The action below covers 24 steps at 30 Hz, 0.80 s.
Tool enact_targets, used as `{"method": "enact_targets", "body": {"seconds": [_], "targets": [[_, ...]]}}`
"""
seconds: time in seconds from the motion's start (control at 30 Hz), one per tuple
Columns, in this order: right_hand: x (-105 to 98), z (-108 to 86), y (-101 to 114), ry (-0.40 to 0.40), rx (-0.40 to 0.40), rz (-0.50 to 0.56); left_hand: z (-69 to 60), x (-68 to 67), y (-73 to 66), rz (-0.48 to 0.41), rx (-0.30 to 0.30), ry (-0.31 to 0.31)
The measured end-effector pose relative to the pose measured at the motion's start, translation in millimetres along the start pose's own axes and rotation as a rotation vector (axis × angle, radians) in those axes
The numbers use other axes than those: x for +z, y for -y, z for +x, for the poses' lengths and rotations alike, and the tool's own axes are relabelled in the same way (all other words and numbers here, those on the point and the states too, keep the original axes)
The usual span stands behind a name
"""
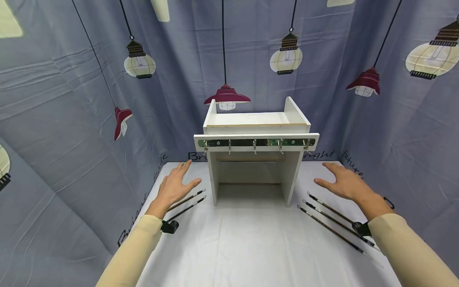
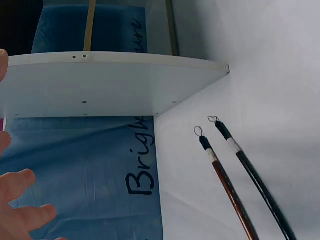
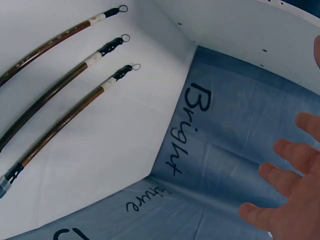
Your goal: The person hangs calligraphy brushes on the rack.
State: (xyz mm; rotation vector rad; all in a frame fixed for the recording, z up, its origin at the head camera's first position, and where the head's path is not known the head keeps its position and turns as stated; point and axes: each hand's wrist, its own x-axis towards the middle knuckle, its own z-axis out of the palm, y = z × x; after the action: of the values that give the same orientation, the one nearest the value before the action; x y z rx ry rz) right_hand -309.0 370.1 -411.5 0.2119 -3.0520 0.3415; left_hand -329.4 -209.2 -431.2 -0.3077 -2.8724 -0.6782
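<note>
My left hand [image 1: 173, 189] hovers with fingers spread to the left of a white wooden rack [image 1: 251, 159], over two dark brushes [image 1: 186, 208] with looped ends. In the left wrist view, its fingertips [image 2: 37, 215] show at the left edge, holding nothing. On the other side of the rack, my right hand [image 1: 346, 183] is raised with straight fingers, above and beyond three brushes [image 1: 333, 219] lying side by side. The right wrist view shows its spread fingers [image 3: 280, 180] and the three brushes [image 3: 60, 120]. Neither hand touches the rack.
The rack's front bar carries several metal hooks [image 1: 255, 145]. Its upper part forms an open shelf [image 1: 251, 118]. A white cloth [image 1: 244, 247] covers the table. Blue-grey curtains [image 1: 179, 59] with printed lamps stand behind and on both sides.
</note>
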Motion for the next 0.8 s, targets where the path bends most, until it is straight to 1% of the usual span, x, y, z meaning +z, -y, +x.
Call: {"method": "enact_targets", "body": {"seconds": [0.07,0.3,0.53,0.63,0.8], "targets": [[3,-0.9,-1,0.001,0.007,0.013,-0.2,2.4,-0.6,-0.022,0.008,-0.01],[9,-3.8,-5,0.001,0.027,0.04,1.2,10.4,-6.6,-0.144,0.027,-0.057],[20,-7.4,-11,-0.011,0.029,0.04,4.9,20.3,-9.1,-0.227,0.04,-0.084],[25,-8.5,-12,0.003,0.051,0.049,7.4,24.5,-11.5,-0.262,0.049,-0.097],[33,-11.3,-14,-0.007,0.072,0.06,11.7,33.4,-17.5,-0.337,0.066,-0.14]]}}
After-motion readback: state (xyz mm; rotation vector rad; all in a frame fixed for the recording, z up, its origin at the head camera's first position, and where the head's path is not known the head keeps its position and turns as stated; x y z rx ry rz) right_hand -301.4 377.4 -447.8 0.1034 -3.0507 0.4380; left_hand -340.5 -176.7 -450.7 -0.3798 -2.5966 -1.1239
